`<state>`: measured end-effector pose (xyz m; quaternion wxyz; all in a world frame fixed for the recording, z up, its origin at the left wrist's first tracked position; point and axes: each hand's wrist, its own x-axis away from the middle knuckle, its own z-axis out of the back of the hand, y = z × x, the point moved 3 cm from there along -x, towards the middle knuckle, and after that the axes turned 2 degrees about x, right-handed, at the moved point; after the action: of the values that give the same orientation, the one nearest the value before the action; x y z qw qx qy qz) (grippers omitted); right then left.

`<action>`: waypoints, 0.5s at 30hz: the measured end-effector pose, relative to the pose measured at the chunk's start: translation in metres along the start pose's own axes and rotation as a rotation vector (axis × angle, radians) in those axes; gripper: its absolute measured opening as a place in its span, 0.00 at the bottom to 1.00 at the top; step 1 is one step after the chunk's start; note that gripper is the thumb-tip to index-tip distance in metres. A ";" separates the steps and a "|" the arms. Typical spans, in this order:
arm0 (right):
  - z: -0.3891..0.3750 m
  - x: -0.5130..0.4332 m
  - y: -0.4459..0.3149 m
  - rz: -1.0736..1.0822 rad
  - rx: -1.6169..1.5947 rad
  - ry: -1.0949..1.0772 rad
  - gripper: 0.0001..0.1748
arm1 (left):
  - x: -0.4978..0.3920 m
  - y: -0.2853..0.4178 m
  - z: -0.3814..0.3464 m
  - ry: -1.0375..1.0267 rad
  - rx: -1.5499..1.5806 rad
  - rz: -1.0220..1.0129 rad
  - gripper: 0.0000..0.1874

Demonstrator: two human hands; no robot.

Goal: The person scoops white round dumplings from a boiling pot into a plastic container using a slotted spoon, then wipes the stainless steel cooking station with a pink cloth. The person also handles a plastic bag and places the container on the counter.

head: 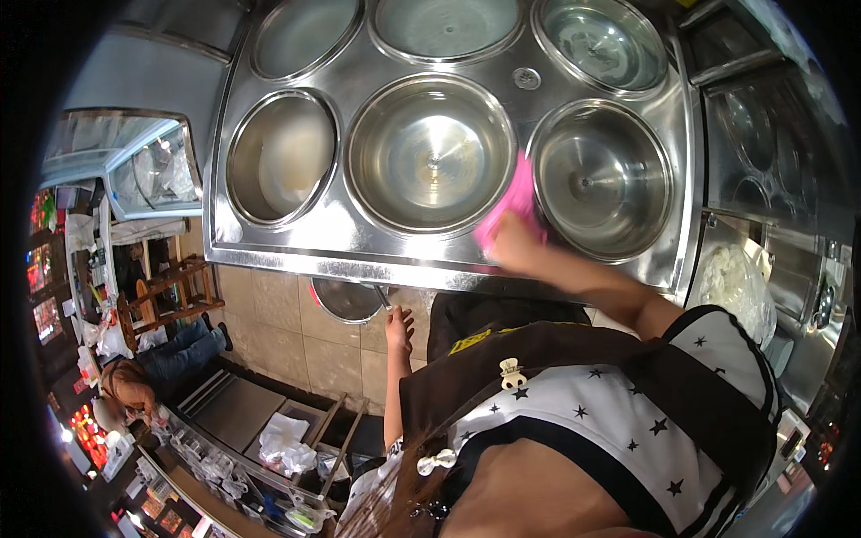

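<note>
My right hand (514,245) grips a bright pink cloth (521,195) and presses it on the steel counter (377,252). The cloth lies between the middle round steel well (410,178) and the front right one (605,181); motion blurs hand and cloth. Below the counter's front edge hangs my left hand (400,329), its fingers loosely apart and nothing seen in them. Close to its fingertips is the handle (382,296) of a round metal pot (343,302) that stands low, partly hidden under the counter edge. Whether they touch is unclear.
Behind are more round wells (447,27) and a small drain (527,79). A wooden chair (171,296) and a person (134,387) are at left. White plastic bags (286,444) lie on a low unit. A full clear bag (733,292) stands at right.
</note>
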<state>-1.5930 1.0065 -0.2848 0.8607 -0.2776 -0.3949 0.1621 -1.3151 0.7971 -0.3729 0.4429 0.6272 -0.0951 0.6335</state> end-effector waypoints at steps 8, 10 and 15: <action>0.010 0.136 0.148 0.430 0.247 -0.066 0.20 | 0.007 0.010 -0.033 -0.123 -0.162 -0.034 0.27; 0.051 0.183 0.218 0.285 0.270 0.142 0.21 | 0.010 0.010 -0.034 -0.136 -0.198 -0.001 0.26; 0.145 0.144 0.341 0.051 0.559 0.621 0.21 | 0.021 0.011 -0.038 -0.177 -0.339 0.029 0.25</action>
<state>-1.6331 1.3993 -0.3287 0.9768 -0.0785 -0.0506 0.1928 -1.3462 0.8260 -0.3568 0.5227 0.5956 -0.2482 0.5571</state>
